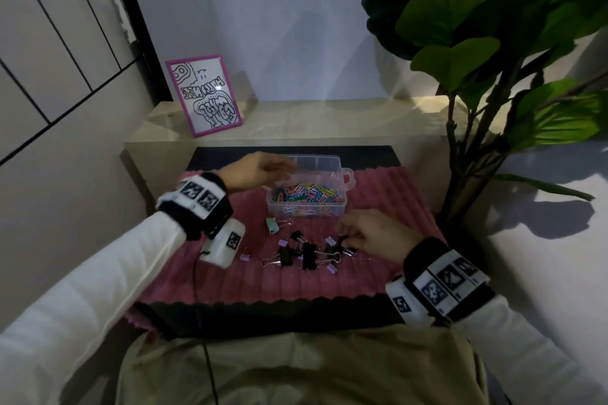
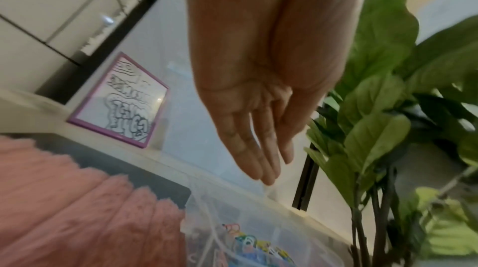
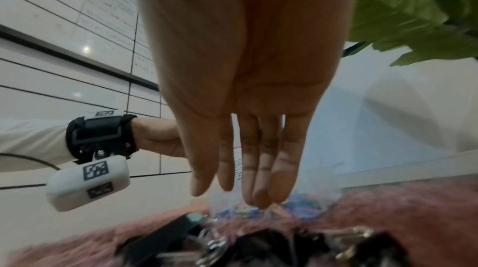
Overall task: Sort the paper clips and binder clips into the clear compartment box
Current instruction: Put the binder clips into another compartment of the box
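The clear compartment box (image 1: 332,162) stands at the back of the pink mat, its front section full of coloured paper clips (image 1: 307,191). My left hand (image 1: 286,168) hovers over the box's back left corner with straight fingers (image 2: 261,161) that hold nothing; the box (image 2: 207,206) lies just below them. Black binder clips (image 1: 307,256), small purple ones (image 1: 245,255) and a mint one (image 1: 272,225) lie loose on the mat in front of the box. My right hand (image 1: 343,229) hangs above the right end of this pile, fingers (image 3: 261,185) straight and empty over the black clips (image 3: 258,249).
The pink ribbed mat (image 1: 230,283) covers a dark tabletop. A pink-framed drawing (image 1: 204,95) leans on the beige ledge behind. A large leafy plant (image 1: 487,43) rises at the right, close to my right arm. A cable runs from the left wrist camera (image 1: 222,245).
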A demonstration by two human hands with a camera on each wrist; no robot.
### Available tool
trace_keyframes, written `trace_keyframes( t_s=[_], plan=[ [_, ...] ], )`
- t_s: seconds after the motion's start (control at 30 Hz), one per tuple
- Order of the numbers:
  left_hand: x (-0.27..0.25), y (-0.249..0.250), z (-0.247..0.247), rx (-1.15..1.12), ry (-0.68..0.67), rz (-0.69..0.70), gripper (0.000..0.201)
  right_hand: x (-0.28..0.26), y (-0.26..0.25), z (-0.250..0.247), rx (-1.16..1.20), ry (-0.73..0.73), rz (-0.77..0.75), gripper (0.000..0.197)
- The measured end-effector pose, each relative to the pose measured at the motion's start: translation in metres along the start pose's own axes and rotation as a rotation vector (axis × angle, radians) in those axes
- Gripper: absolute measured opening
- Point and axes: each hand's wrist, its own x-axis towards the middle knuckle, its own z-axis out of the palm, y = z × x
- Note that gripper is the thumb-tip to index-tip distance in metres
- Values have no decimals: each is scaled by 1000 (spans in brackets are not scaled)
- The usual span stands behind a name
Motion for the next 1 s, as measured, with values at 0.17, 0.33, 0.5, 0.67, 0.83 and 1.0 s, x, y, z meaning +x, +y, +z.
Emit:
trace_keyframes(
  t_s=[0.17, 0.33, 0.5, 0.67, 0.83, 1.0],
  plan=[
    [-42, -32, -10, 28, 291, -182, 23, 7, -29, 20, -133, -107, -116, 57],
    [-46, -37, 17, 341, 90, -277, 23, 21, -42, 29, -271, -196, -143, 55],
    [-34, -22, 50, 378, 7, -255, 31, 22, -37, 21, -127, -127, -111, 44],
    [-29, -23, 56, 370, -18, -276, 39, 23, -16, -6, 614, 27, 18, 16],
    [-36, -28, 43, 268, 51, -303, 33, 71, 19, -32, 1383, 143, 274, 22],
    [-51, -41, 9, -81, 121, -282, 26, 135, 33, -54, 1007, 184, 335, 22]
  ],
)
